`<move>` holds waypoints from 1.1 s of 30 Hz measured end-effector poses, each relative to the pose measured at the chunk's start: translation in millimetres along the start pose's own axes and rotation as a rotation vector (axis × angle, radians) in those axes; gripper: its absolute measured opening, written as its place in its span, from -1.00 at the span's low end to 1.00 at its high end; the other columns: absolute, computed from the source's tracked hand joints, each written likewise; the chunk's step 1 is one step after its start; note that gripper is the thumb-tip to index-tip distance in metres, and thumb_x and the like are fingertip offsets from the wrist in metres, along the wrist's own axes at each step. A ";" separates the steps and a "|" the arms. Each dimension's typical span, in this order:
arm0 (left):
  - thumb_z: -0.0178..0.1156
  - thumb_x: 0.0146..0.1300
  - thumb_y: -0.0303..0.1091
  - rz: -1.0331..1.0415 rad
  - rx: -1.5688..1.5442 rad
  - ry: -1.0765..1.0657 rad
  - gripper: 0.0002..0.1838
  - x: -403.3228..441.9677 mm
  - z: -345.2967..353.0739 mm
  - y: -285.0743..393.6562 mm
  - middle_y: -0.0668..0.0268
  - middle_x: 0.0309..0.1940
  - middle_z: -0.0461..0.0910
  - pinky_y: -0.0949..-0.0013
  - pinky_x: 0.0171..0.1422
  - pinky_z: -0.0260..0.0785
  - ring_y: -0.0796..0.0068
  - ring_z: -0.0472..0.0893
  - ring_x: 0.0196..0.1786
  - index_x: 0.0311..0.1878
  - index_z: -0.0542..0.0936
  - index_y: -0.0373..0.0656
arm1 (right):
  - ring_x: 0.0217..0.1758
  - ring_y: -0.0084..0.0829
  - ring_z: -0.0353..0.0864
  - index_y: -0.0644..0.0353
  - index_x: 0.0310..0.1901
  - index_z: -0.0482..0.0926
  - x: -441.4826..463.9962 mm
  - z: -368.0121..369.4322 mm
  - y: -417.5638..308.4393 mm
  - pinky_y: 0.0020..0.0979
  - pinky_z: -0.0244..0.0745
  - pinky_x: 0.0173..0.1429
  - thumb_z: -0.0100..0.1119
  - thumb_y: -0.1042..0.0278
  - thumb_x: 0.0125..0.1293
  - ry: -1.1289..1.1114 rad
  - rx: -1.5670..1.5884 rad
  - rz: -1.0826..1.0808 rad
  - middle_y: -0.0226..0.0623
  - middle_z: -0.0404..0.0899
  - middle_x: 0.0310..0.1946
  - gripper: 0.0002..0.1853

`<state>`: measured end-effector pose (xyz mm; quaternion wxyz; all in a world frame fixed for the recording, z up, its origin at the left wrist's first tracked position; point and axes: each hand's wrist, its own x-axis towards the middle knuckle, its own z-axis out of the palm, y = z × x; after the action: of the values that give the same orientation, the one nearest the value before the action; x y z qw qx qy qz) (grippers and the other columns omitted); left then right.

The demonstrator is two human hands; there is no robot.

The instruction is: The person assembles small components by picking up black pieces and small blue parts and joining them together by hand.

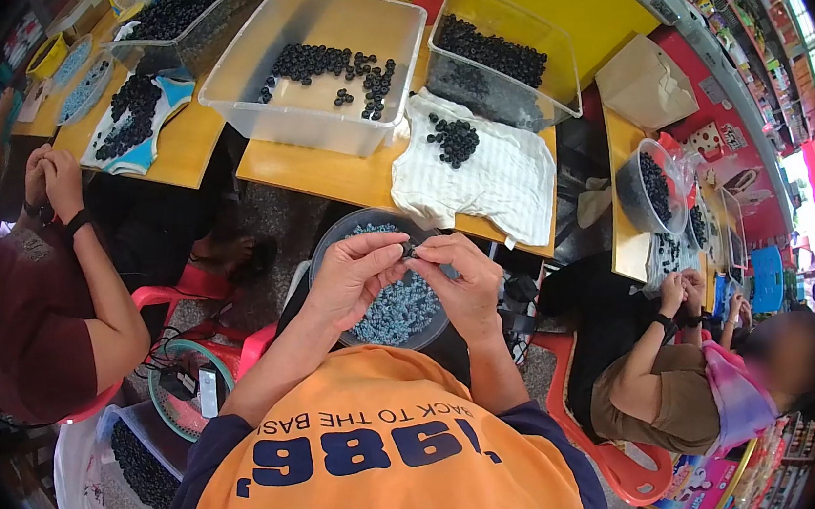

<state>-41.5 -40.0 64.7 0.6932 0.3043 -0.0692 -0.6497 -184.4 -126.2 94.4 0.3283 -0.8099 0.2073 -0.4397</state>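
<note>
My left hand [363,276] and my right hand [464,280] meet above my lap with thumbs and forefingers pinched together. Between the fingertips is a small dark round piece [409,250], mostly covered by the fingers. Right below them, a grey bowl [327,239] holds many small light-blue pieces [394,313]. Ahead on the table, a white striped cloth [489,183] carries a pile of black round pieces [453,140]. A large clear plastic bin [302,127] behind it has more black pieces [310,61] scattered on its bottom.
Another clear bin [562,71] of black pieces stands at the cloth's far side. Co-workers sit at left [48,289] and right [665,377], their hands at their own tables. A bin of dark pieces [141,467] stands on the floor at left, near a green-rimmed basket [159,401].
</note>
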 end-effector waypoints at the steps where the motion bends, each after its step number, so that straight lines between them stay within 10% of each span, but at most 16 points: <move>1: 0.22 0.26 -0.51 -0.005 0.035 0.002 -0.79 -0.3 -0.3 0.5 0.28 -0.29 0.66 0.55 -0.17 0.56 0.56 0.65 -0.29 -0.04 0.63 -0.25 | -0.32 -0.36 0.65 0.28 -0.37 0.62 -1.0 0.6 0.2 -0.47 0.54 -0.28 0.45 0.64 -0.11 -0.010 0.003 0.009 -0.22 0.65 -0.38 -0.78; 21: 0.20 0.23 -0.60 -0.091 0.166 -0.231 -0.54 16.6 -26.9 -0.9 0.29 -0.18 0.60 0.53 -0.11 0.51 0.59 0.61 -0.21 0.20 0.37 -0.25 | -0.04 -0.47 0.51 0.30 -0.10 0.66 -18.2 3.7 37.8 -0.49 0.46 -0.03 0.41 0.71 -0.12 -0.324 0.682 0.422 -0.23 0.56 -0.09 -0.57; 33: 0.23 0.20 -0.58 -0.227 0.111 -0.246 -0.48 14.6 -37.0 -5.3 0.17 -0.04 0.60 0.48 -0.07 0.55 0.50 0.64 -0.11 0.23 0.36 -0.29 | -0.17 -0.43 0.61 0.26 -0.14 0.67 -23.8 1.8 20.5 -0.48 0.51 -0.11 0.40 0.54 0.00 -0.348 0.263 0.353 -0.26 0.69 -0.26 -0.68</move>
<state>-25.6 -41.4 27.9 0.5839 0.2660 -0.1546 -0.7512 -196.4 -125.0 65.3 0.5326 -0.7751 0.2269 -0.2532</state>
